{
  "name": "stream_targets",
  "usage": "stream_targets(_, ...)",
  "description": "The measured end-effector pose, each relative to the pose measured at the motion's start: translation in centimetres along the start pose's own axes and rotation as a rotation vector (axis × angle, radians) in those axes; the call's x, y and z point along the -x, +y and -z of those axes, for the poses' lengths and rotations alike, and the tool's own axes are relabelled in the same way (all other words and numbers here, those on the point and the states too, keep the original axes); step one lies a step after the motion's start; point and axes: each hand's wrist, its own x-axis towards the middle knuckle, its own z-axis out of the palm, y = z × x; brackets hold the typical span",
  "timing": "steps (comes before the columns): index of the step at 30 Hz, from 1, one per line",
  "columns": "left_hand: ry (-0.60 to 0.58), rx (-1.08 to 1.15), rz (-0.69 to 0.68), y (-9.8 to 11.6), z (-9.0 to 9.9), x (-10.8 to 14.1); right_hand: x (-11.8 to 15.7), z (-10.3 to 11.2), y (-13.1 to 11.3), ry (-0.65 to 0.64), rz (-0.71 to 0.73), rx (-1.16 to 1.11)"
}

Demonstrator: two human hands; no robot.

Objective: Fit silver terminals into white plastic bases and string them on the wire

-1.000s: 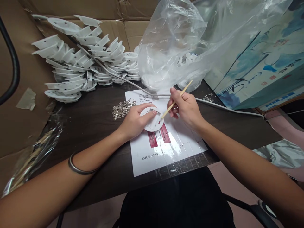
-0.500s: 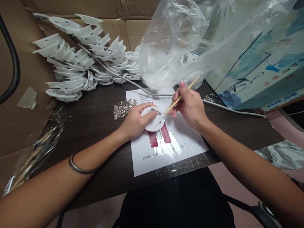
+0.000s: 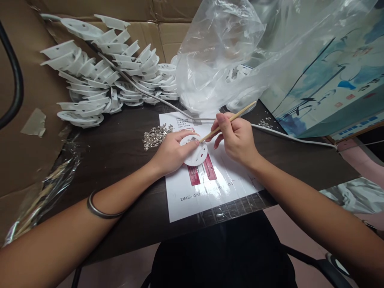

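My left hand (image 3: 175, 154) grips a round white plastic disc (image 3: 195, 157) by its left side, the thumb lying on its top face. Small slots show in the disc, and a metal piece partly hidden by the thumb sits near its upper edge. My right hand (image 3: 238, 138) is closed around a thin wooden stick (image 3: 232, 117). The stick's lower tip is at the disc, close to my left thumb. Beneath the disc lies a printed white sheet (image 3: 180, 208) with a red picture. A heap of small metal pieces (image 3: 156, 137) lies left of the disc.
Many white discs (image 3: 90, 72) are stacked against cardboard at the back left. A clear plastic bag (image 3: 216, 60) stands behind the sheet. A grey cable (image 3: 168, 105) crosses the dark table. More metal pieces (image 3: 264, 123) lie at right, near a painted box (image 3: 330, 80).
My right hand has moved left and the stick's tip has come onto the disc beside my left thumb. The left hand with the disc has barely moved.
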Motion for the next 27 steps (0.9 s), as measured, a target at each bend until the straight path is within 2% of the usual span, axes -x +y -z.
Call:
stream_targets(5, 0.028, 0.008, 0.037, 0.0, 0.0, 0.0, -0.7, 0.4, 0.3, 0.026, 0.005, -0.156)
stream_targets(11, 0.038, 0.041, 0.049, -0.1, 0.0, 0.0, -0.9, 1.2, 0.1, -0.179, -0.138, -0.201)
stream_targets(18, 0.023, 0.081, 0.045, -0.2, 0.0, 0.0, -0.6, 1.4, -0.4, -0.127, -0.171, -0.195)
stream_targets(27, 0.026, 0.063, 0.028, 0.1, 0.0, 0.0, -0.9, 2.1, -1.4, -0.328, -0.299, -0.429)
